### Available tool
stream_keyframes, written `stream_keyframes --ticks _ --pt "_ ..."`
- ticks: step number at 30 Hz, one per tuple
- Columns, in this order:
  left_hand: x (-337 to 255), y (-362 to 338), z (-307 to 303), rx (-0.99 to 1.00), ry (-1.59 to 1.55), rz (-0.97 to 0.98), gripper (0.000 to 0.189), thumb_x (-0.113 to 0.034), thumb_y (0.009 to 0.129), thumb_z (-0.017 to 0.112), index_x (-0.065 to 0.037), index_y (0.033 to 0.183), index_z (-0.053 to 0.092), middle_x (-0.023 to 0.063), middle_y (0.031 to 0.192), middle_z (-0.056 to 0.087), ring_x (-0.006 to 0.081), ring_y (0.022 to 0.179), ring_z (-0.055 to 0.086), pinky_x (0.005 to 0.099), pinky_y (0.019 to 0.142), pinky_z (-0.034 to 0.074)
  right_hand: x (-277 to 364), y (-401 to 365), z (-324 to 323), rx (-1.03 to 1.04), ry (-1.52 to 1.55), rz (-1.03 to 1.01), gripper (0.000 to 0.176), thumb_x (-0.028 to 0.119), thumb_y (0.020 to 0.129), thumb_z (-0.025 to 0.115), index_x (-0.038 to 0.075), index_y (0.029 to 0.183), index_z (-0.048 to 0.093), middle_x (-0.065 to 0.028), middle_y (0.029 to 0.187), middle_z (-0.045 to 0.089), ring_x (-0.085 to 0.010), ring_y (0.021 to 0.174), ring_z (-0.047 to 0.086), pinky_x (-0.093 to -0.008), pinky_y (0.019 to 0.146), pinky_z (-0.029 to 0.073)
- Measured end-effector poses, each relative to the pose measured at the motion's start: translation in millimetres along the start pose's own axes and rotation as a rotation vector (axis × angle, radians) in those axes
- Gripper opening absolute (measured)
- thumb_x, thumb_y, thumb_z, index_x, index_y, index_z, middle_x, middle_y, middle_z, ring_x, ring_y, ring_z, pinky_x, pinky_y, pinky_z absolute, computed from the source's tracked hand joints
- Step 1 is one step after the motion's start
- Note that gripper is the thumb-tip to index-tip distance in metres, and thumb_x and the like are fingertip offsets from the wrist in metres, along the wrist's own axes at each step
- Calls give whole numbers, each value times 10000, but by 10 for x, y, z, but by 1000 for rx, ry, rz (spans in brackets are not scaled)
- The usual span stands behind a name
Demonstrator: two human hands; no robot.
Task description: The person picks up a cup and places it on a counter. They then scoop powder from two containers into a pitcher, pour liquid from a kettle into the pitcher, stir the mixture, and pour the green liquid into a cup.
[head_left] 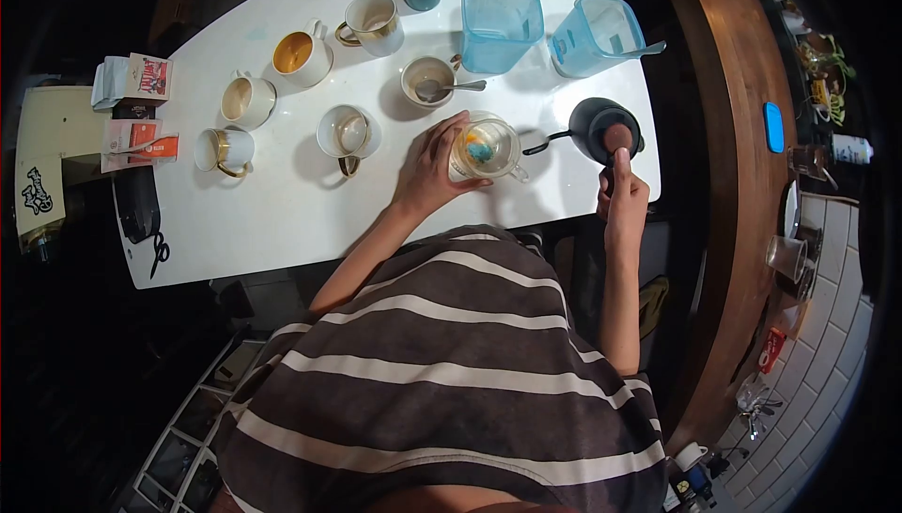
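My left hand [434,167] is wrapped round the left side of a clear glass mug [498,142], which has something blue and orange at its bottom. On the right, my right hand [624,195] grips the handle of a black kettle [587,123], with a finger or thumb on its reddish-brown lid knob. The kettle's thin spout points left towards the mug, without touching it. Just up and left of the mug sits a bowl-like cup [413,71] with a spoon [460,86] in it. Another white cup [362,123] stands left of my left hand.
Several mugs, one gold inside [319,67], stand at the table's left and back. Two translucent blue containers [498,53] [587,57] are behind the kettle. Packets [141,137] and scissors [161,253] lie at the left edge. A wooden counter [742,194] runs along the right.
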State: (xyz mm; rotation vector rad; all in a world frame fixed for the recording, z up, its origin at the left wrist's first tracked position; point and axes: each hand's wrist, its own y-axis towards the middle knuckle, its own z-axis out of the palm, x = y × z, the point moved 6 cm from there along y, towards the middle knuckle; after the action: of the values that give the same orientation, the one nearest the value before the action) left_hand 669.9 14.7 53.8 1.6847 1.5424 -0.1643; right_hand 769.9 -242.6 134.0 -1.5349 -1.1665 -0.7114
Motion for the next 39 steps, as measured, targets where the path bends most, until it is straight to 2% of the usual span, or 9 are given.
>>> stream_keyframes --ticks 4,6,7,16,24,27,29,39 --pt "-14 2 -13 12 27 0 1070 -465 637 924 -20 1432 363 152 1464 501 335 1328 508 445 1109 408 45 -46 51 -2 -36 -45 593 523 984 611 95 595 477 68 550 386 -31 494 339 -232 465 234" --pt "-28 8 -11 15 32 -4 1060 -454 639 926 -22 1431 369 147 1463 502 330 1329 507 443 1108 409 84 -24 73 -29 -102 -158 593 489 987 625 64 599 483 58 560 387 -39 526 332 -249 493 245" --pt "-25 8 -6 21 27 -15 1054 -445 640 927 -24 1432 372 144 1467 498 325 1328 507 441 1108 409 117 -42 89 -34 -90 -146 597 477 979 645 34 610 487 52 568 390 -50 546 321 -267 505 242" --pt "-24 2 -7 35 15 -36 1039 -422 636 932 0 1416 390 156 1456 506 324 1330 512 444 1125 396 143 -20 98 -71 -148 -254 585 418 964 691 22 610 446 59 583 331 -58 575 271 -292 511 189" --pt "-22 6 -15 17 27 -18 1070 -418 626 937 -18 1445 377 135 1467 499 319 1316 517 433 1102 415 236 -31 111 -96 -160 -307 580 381 963 703 13 611 426 53 582 316 -63 586 260 -300 518 178" --pt "-15 8 -5 43 14 -43 1042 -411 637 933 -3 1420 379 160 1468 497 335 1335 508 448 1128 393 257 -29 119 -103 -187 -334 579 378 961 707 9 613 428 53 580 316 -62 586 261 -299 518 178" --pt "-22 14 -14 16 14 -26 1069 -424 625 937 -10 1440 381 138 1466 500 316 1320 513 419 1107 414 277 -30 128 -106 -200 -349 577 376 960 709 7 614 431 53 579 317 -62 587 261 -299 517 178" --pt "11 4 8 24 24 -50 1083 -454 620 932 -14 1440 379 124 1474 496 316 1326 506 426 1115 405 360 -24 157 -127 -203 -394 561 339 951 729 -2 610 443 52 561 330 -60 569 260 -299 503 179"
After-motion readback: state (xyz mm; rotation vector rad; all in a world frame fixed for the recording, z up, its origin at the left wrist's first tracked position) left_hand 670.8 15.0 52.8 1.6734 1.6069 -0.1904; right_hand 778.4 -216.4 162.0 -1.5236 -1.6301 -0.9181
